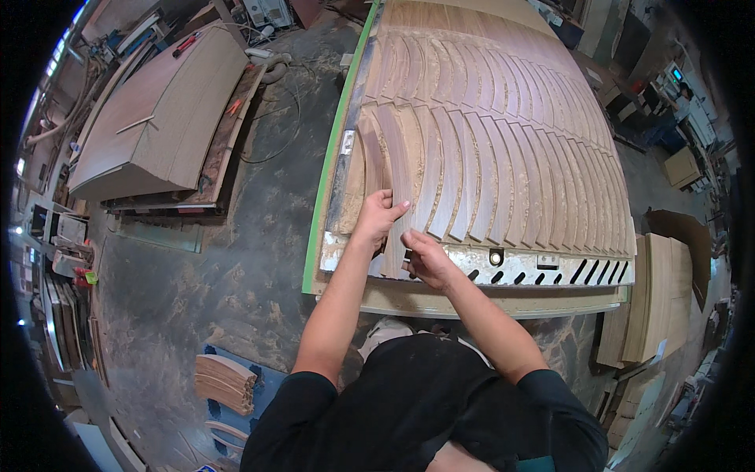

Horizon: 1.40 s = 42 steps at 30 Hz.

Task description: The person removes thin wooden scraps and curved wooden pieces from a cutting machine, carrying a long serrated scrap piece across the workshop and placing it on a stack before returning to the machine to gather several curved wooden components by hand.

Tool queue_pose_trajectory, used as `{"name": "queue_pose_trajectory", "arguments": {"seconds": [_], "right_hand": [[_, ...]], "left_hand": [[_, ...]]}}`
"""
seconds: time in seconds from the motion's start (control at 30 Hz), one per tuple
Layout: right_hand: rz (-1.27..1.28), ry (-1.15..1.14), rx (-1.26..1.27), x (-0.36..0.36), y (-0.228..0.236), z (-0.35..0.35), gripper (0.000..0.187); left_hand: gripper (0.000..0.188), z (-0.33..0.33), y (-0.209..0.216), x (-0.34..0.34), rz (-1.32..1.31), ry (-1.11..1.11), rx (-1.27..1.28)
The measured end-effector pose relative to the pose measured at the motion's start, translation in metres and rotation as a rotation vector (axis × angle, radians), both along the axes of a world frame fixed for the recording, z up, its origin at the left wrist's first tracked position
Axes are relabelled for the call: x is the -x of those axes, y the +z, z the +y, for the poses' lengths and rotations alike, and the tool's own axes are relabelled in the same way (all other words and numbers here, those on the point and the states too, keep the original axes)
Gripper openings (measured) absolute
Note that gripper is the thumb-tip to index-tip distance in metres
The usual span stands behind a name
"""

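Observation:
A curved wooden strip is held lengthwise between my hands at the near left of a large wooden panel. My left hand is closed around its left edge, thumb lying across the face. Lower down, my right hand grips the strip near its near end, fingertips partly hidden behind it. Another darker strip lies just left of the held one. To the right, rows of cut curved strips lie side by side with sawdust in the gaps between them.
The panel rests on a slotted metal bed with a green edge. Curved wooden panels sit on a stand at left. A stack of curved pieces lies on a blue pallet. Boards stand at right; a person is beyond.

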State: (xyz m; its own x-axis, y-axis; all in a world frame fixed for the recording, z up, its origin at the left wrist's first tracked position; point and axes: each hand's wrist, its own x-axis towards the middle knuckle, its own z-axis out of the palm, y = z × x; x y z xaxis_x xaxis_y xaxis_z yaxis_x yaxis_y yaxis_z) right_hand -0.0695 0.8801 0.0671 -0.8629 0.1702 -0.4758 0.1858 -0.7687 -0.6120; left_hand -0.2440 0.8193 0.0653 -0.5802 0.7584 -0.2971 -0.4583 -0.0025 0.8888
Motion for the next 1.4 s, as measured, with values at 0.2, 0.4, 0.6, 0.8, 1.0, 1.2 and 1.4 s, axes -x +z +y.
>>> {"name": "queue_pose_trajectory", "arguments": {"seconds": [0.2,0.4,0.6,0.8,1.0,1.2,1.4], "right_hand": [[0.029,0.145,-0.075,-0.011,-0.013,-0.008,0.044],[0.057,0.136,-0.118,-0.018,-0.007,-0.011,0.045],[0.084,0.115,0.116,-0.028,-0.004,-0.013,0.038],[0.079,0.116,0.127,-0.036,-0.018,-0.011,0.032],[0.077,0.093,0.135,-0.044,-0.021,-0.008,0.029],[0.053,0.131,0.048,-0.054,-0.016,-0.005,0.04],[0.149,0.013,0.065,-0.058,0.001,-0.004,0.06]], "left_hand": [[0.049,-0.005,-0.005,-0.005,0.096,0.032,0.028],[0.048,-0.006,0.002,-0.01,0.119,0.069,0.008],[0.044,-0.01,0.018,-0.015,0.085,0.07,-0.029],[0.038,-0.013,0.03,-0.012,-0.002,0.035,-0.024],[0.032,-0.013,0.039,-0.016,-0.066,0.065,-0.071],[0.028,-0.013,0.038,-0.015,-0.026,0.066,-0.109],[0.027,-0.012,0.043,-0.015,-0.024,0.046,-0.098]]}}
